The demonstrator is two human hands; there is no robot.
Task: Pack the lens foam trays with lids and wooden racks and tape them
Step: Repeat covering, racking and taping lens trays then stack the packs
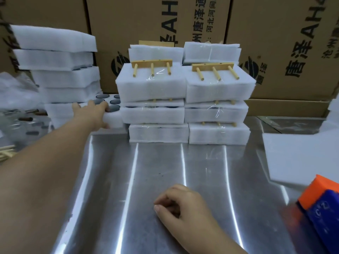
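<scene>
Fetching the next uncovered white foam tray of dark round lenses (115,119), so this looks like the start of a pack cycle.

Tray sits at the foot of the left stack of white foam trays (60,70), touching the taped white bundles topped with wooden peg racks (183,85). Left hand (93,114) grips its near corner, fingers on top, thumb on the front wall. Right hand (176,202) rests loosely curled on the steel worktop (159,167), holding nothing. Next, probably: slide the tray level onto the bare worktop so the lenses stay seated. Then add a flat white foam lid (297,158) from the right, a rack, and tape from the orange-and-blue tape dispenser (322,204).
</scene>
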